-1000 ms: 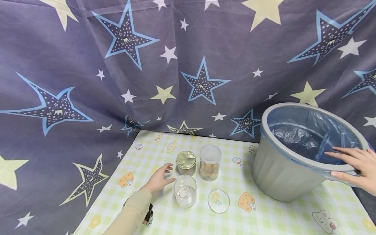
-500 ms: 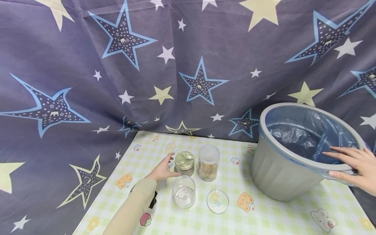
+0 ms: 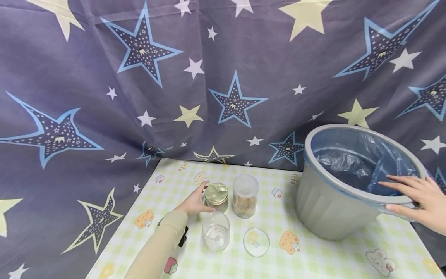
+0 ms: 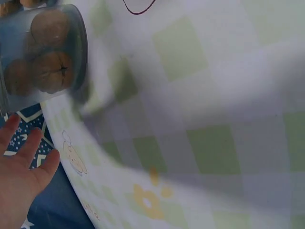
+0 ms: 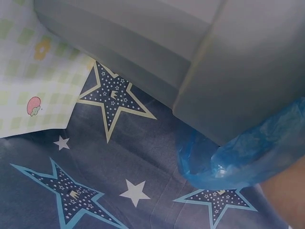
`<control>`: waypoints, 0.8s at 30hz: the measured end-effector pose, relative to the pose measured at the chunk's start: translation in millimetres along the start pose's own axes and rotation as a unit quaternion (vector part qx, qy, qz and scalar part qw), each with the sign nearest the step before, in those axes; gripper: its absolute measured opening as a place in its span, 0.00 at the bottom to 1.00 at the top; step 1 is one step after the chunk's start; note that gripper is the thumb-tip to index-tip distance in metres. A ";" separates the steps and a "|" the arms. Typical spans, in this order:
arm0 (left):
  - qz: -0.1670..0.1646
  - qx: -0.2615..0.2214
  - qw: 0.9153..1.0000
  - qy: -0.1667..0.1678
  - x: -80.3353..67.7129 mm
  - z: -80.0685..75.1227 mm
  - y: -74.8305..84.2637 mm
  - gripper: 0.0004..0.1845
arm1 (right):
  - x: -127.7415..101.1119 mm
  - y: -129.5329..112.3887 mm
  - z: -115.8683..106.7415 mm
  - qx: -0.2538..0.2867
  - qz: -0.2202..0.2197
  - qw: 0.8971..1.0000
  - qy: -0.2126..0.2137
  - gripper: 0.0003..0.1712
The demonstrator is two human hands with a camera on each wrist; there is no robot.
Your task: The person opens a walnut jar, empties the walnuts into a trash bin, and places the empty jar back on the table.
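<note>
Three jars stood close together on the table: a short jar with a gold lid [image 3: 216, 196], a taller lidded jar of walnuts [image 3: 245, 195] just to its right, and an open clear jar [image 3: 216, 231] nearer the person, with one loose clear lid [image 3: 256, 242] lying flat beside it. The left hand [image 3: 196, 201] reached in from the near side with its fingers straight and spread, the fingertips at the gold-lidded jar's left side; whether they actually touched it could not be told, and it gripped nothing. The open clear jar sat just right of that forearm's cream sleeve [image 3: 158, 248]. One grey bin [image 3: 334, 209] with a blue plastic liner [image 3: 355, 162] stood tilted at the right end of the table, well apart from the jars. The right hand [image 3: 416, 197] held its near rim, fingers laid straight over the top and thumb underneath. A green-checked tablecloth [image 3: 313, 259] with cartoon prints covered the table, and a dark blue star-patterned cloth [image 3: 104, 97] hung behind it and draped down the left side.
</note>
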State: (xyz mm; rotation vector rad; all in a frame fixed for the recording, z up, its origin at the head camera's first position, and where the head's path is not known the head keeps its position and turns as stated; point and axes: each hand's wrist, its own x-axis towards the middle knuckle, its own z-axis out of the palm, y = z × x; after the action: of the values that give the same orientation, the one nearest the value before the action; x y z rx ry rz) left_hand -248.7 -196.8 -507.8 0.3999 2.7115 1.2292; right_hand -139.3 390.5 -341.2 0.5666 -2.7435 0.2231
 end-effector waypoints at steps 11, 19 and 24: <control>-0.016 -0.065 0.998 0.010 6.8 11.6 0.3 0.63 | -0.3 -1.1 -1.6 0.016 0.004 1.000 -0.005 0.38; -0.030 -0.116 0.993 0.011 10.6 16.9 -4.2 0.61 | 0.6 -1.3 -2.3 0.010 0.002 1.000 -0.003 0.37; -0.022 -0.111 0.994 0.010 13.6 19.5 -6.0 0.56 | 1.6 -5.5 -3.5 0.002 0.009 1.000 -0.010 0.36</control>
State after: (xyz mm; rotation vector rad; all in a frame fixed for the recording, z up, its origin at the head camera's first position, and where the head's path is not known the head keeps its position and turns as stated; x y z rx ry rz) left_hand -258.2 -182.6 -525.4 0.2987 2.5469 1.5082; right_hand -137.4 385.6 -336.9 0.5478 -2.7681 0.2284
